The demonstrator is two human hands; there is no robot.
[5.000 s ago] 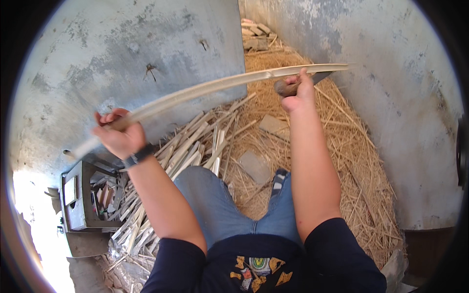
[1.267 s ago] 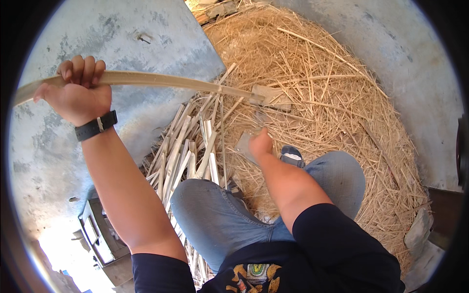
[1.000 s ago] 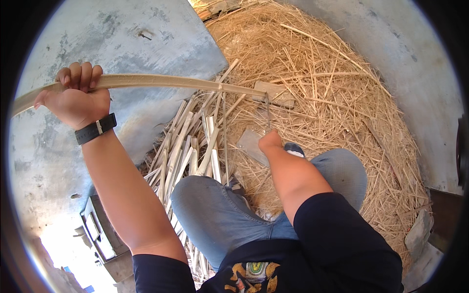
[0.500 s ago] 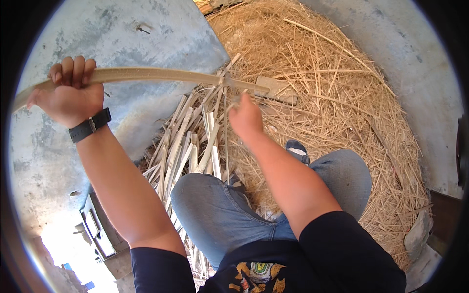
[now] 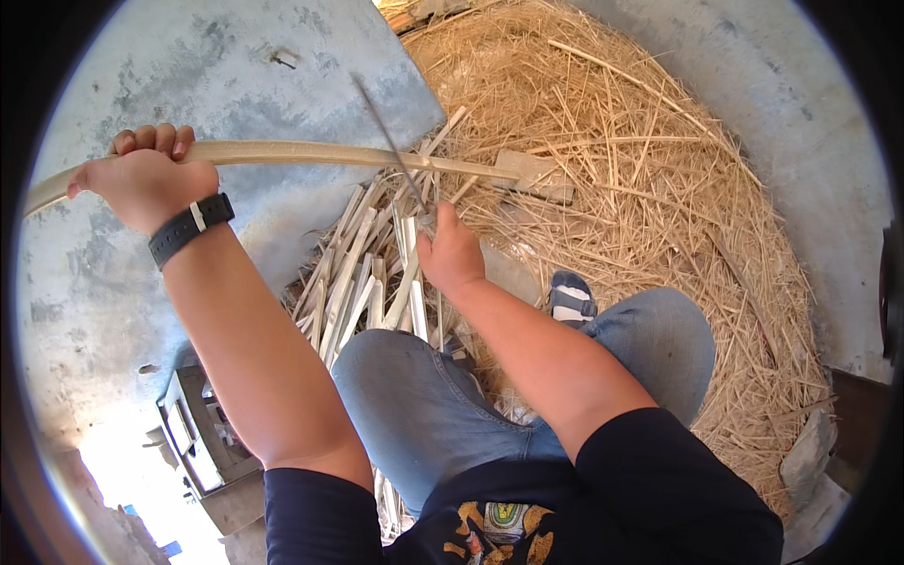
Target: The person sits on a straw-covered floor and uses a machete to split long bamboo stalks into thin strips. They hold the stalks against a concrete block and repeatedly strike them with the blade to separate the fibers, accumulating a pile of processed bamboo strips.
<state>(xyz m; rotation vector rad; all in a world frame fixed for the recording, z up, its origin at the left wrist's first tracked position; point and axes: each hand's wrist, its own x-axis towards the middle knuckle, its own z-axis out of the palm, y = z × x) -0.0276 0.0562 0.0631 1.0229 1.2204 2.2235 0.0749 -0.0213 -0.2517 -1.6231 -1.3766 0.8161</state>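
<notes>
My left hand, a dark watch on its wrist, is wrapped round a long pale split bamboo strip. From the left edge the strip runs across to the right. Its far end rests on a flat wooden block on the straw-covered floor. My right hand is closed round the handle of a knife; the thin dark blade, seen nearly edge-on, points up and left and crosses the strip in view. Whether blade and strip touch, I cannot tell.
Several split bamboo pieces lie piled left of my knees. Shavings and slivers cover the floor ahead and to the right. A blue-grey wall stands at the left, another at the right. A stone lies lower right.
My left hand has shifted slightly right and down, the strip lying a little lower there. My right hand has come back toward me and left, the knife blade now tilted up and visible.
</notes>
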